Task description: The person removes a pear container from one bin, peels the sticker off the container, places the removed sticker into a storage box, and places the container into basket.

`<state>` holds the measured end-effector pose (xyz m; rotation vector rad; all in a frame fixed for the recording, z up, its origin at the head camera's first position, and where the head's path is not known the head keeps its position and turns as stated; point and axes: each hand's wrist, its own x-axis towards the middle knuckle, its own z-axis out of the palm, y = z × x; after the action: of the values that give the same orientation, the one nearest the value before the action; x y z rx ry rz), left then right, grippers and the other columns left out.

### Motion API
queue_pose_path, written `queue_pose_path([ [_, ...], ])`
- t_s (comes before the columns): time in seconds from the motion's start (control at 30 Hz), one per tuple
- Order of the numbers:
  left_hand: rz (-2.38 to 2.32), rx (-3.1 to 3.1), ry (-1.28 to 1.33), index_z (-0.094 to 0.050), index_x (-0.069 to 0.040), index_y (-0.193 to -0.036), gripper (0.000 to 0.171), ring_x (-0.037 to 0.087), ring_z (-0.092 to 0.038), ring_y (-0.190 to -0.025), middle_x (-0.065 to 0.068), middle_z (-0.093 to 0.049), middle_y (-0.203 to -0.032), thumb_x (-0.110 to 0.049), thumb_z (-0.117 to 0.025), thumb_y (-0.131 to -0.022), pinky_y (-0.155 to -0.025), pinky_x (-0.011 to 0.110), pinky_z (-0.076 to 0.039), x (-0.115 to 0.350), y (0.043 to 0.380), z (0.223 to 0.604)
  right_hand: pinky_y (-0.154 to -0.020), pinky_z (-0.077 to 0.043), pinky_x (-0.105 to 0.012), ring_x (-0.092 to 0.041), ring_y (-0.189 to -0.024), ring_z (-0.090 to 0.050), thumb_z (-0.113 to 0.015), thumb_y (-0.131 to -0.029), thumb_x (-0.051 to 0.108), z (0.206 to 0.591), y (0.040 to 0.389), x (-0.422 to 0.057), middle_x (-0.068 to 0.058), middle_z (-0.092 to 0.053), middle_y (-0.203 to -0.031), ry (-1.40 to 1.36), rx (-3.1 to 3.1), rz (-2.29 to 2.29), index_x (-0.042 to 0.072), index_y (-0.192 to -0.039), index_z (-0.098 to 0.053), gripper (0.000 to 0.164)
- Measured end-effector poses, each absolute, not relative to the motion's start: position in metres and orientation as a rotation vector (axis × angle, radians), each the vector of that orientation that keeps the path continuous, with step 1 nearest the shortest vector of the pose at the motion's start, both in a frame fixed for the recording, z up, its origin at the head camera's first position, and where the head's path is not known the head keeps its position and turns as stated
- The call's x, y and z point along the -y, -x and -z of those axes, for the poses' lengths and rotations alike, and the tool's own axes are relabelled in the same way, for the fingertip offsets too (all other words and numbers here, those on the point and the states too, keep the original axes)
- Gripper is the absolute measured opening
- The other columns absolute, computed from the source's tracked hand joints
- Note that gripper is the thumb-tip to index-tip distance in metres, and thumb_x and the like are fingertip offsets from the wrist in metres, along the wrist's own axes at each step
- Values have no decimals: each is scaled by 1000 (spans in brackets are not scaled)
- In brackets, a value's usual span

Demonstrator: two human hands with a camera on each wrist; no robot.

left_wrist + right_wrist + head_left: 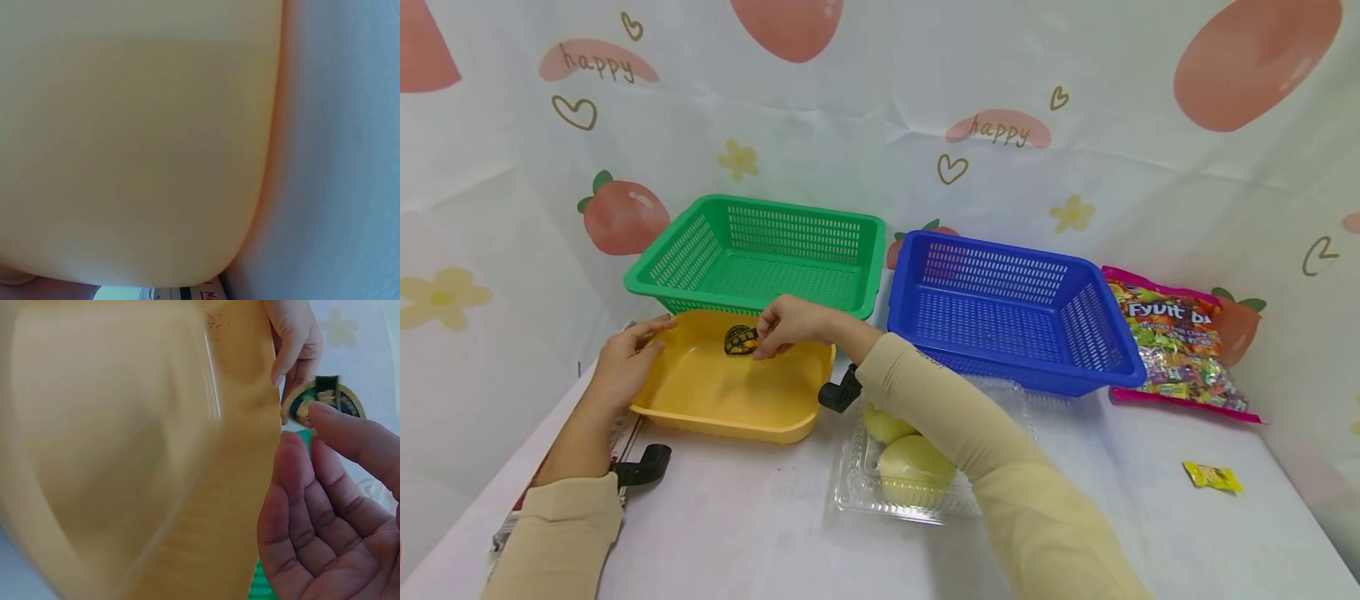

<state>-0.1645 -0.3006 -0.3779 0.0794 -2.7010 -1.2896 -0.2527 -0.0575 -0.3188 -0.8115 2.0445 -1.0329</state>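
Note:
A yellow plastic basin (pixel 715 421) is tilted up in front of the green basket. My left hand (pixel 625 362) grips its left rim; most of that hand is hidden in the left wrist view, where the basin's wall (pixel 150 156) fills the picture. Between thumb and fingers my right hand (pixel 795 323) pinches a round black and gold sticker (pixel 739 340) over the basin. Closer in the right wrist view, the sticker (pixel 350 405) stands beside the basin's rim, apart from the left hand (pixel 299 334) behind it.
Behind stand a green basket (pixel 760 300) and a blue basket (pixel 1015 360). Under my right arm a clear plastic box (pixel 887 507) holds pale yellow round fruit (pixel 913 468). A candy bag (pixel 1180 342) and a small yellow packet (pixel 1213 477) lie at right.

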Motion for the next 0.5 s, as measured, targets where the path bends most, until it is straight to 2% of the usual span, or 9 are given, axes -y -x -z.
queue_pose_path([
  [0.1,1296,2700,-81,-43,4,-135,39,51,-29,-131,28,-33,-145,-12,-33,-100,-103,63,-29,301,165,377,-78,-55,-28,-14,-73,-60,-63,-86,3,320,253,58,-8,-67,-81,798,-2057,1039,-1,-87,-65,4],
  [0.27,1300,2695,-82,-43,5,-134,39,51,-29,-131,29,-33,-144,-11,-33,-100,-103,63,-29,300,164,376,-82,-55,-30,-17,-80,-65,-57,-91,5,321,252,59,-18,-69,-97,787,-2074,1044,-5,-96,-67,14],
  [0.37,1294,2694,-83,-43,5,-134,39,51,-30,-130,29,-34,-144,-10,-33,-100,-102,63,-29,300,163,376,-81,-55,-28,-17,-79,-64,-57,-91,7,321,251,60,-15,-69,-94,796,-2088,1017,-4,-96,-67,16],
  [0.5,1272,2688,-62,-45,6,-133,38,51,-31,-129,30,-36,-142,-9,-34,-99,-102,63,-29,299,164,375,-86,-54,-33,-17,-79,-64,-57,-91,9,322,251,60,-11,-68,-87,804,-2088,998,-5,-95,-66,17],
])
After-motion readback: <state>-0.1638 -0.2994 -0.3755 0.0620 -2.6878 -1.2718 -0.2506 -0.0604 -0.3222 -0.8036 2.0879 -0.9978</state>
